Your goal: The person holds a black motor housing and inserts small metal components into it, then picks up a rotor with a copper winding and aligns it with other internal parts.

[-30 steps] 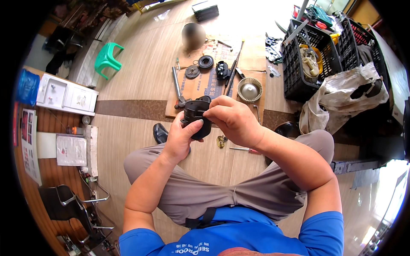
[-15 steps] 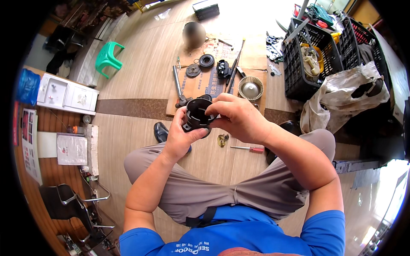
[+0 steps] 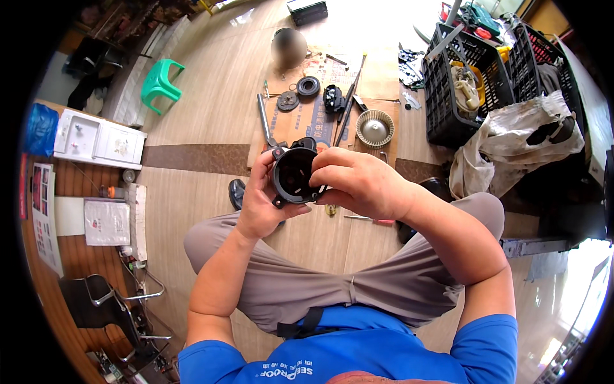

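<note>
Above the grey trousers [image 3: 358, 301], here's the black housing [image 3: 295, 174], round, its open mouth tipped up toward us between both hands! The left hand [image 3: 261, 208] wraps the left side, fingers spread to its width, thumb along the lower edge; the right hand [image 3: 368, 182] has its fingers bent close together at the right rim, though whether they pinch the wall or something small, I can't tell. It looks like stiff plastic, probably light, smooth enough to slip; the outer wall should give the surest hold, the small rim lugs perhaps the most fragile. Beyond, on the cardboard [image 3: 320, 121], sits a pale fan wheel [image 3: 375, 128], then a black ring [image 3: 308, 86], and farther off a dark crate [image 3: 441, 118].
</note>
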`<state>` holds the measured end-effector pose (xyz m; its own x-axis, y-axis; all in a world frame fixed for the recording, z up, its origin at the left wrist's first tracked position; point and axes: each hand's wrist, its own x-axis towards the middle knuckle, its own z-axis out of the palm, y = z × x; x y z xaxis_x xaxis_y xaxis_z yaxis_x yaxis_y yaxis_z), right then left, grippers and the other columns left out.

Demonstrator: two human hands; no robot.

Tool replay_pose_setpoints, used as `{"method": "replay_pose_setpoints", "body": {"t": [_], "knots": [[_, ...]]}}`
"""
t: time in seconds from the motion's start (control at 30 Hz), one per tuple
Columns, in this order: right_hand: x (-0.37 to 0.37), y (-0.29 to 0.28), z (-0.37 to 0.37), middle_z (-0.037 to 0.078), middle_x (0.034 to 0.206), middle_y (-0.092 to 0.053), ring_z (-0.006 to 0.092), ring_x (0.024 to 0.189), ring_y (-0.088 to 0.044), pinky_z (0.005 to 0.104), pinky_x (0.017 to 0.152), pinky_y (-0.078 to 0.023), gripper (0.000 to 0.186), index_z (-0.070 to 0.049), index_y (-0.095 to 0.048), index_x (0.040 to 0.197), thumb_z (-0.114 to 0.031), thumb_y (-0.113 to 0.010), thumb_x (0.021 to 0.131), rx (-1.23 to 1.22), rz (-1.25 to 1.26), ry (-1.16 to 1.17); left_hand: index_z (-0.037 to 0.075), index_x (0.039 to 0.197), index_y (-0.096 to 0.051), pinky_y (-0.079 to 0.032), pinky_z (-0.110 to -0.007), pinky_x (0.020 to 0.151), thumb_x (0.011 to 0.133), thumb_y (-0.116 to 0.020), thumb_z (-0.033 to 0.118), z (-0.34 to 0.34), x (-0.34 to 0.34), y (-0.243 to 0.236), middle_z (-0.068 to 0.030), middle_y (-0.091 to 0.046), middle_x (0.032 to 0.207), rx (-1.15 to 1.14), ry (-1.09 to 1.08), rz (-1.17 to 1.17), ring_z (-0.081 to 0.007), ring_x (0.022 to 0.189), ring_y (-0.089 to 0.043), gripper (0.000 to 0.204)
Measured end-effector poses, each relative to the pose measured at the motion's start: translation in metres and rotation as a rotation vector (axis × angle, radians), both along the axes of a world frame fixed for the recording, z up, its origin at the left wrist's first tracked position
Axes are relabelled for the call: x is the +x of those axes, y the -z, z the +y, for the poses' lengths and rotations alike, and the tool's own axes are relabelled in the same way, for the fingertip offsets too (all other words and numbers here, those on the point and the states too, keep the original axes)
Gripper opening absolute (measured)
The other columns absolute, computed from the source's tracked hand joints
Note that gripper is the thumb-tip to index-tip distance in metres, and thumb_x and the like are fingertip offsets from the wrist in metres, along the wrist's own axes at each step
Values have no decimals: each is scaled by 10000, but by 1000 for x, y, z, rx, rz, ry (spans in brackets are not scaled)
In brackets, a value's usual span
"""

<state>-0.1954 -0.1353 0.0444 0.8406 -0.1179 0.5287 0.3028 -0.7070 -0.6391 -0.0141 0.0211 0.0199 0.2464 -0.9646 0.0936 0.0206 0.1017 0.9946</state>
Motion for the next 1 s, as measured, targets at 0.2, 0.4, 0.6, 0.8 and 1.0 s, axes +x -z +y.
{"method": "replay_pose_setpoints", "body": {"t": [0.2, 0.4, 0.6, 0.8, 1.0], "knots": [[-2, -1, 7, 89, 1035, -597, 309, 854, -645, 387, 710, -549, 288, -81, -624, 1006, -93, -763, 754, -48, 27, 36, 61, 1426, -328, -418, -361, 1079, 601, -907, -14, 1, 5, -2, -87, -514, 1331, -7, 33, -13, -201, 1260, -507, 1010], [5, 6, 16, 82, 931, -567, 288, 833, -628, 388, 666, -529, 169, -95, -599, 961, -127, -649, 803, -132, -47, 117, 37, 1453, -327, -449, -371, 1060, 586, -908, -23, 5, 19, 5, -88, -504, 1354, 38, 8, -20, -212, 1259, -512, 1046], [9, 5, 23, 109, 941, -574, 304, 880, -621, 400, 736, -521, 199, -56, -574, 959, -74, -642, 772, -77, -2, 115, 37, 1426, -383, -465, -363, 1045, 565, -902, -17, 0, 22, -5, -84, -550, 1324, 43, -9, -7, -206, 1231, -544, 1006], [15, 1, 28, 124, 936, -572, 311, 890, -623, 401, 763, -522, 220, -33, -554, 967, -55, -643, 768, -46, -4, 142, 34, 1409, -404, -487, -353, 1014, 564, -903, -7, -1, 27, -11, -79, -562, 1312, 97, -23, 13, -194, 1204, -560, 982], [14, 8, 24, 127, 922, -572, 308, 880, -626, 398, 743, -526, 207, -29, -548, 956, -58, -641, 773, -82, 18, 126, 27, 1410, -399, -487, -346, 1008, 603, -893, 4, -1, 23, -12, -79, -567, 1298, 94, -14, -33, -189, 1193, -562, 946]]}}
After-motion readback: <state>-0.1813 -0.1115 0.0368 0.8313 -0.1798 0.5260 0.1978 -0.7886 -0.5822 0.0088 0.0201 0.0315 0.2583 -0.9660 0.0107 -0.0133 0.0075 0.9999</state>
